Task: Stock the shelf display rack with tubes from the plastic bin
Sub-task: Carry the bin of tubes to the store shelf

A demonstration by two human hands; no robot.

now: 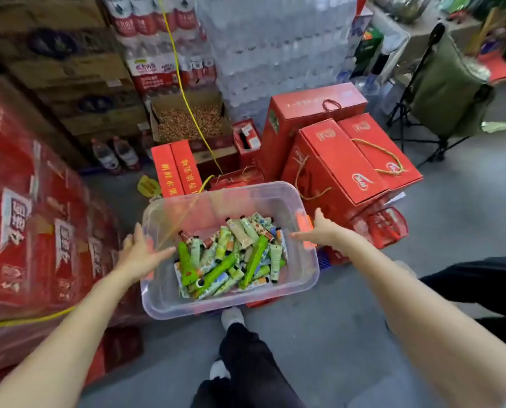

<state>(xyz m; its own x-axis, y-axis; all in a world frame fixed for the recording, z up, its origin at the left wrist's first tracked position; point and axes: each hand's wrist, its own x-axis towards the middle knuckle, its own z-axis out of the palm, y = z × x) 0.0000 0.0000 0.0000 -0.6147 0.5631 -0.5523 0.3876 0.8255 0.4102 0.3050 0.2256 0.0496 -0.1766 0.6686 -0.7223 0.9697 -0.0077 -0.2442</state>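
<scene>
A clear plastic bin (216,304) is in the middle of the view, above the grey floor and my shoe. A heap of tubes (231,254), mostly green and patterned white, lies inside it. My left hand (140,254) grips the bin's left rim, with its fingers reaching over the edge into the bin. My right hand (322,231) holds the right rim beside an orange latch (304,228), thumb raised. No shelf display rack is in view.
Red gift boxes (343,160) stand just beyond the bin. Stacked red cartons (25,231) line the left. Wrapped water bottle packs (275,54) and an open box of nuts (190,122) stand behind. A yellow cable (187,107) hangs down. A green folding chair (446,89) is at right.
</scene>
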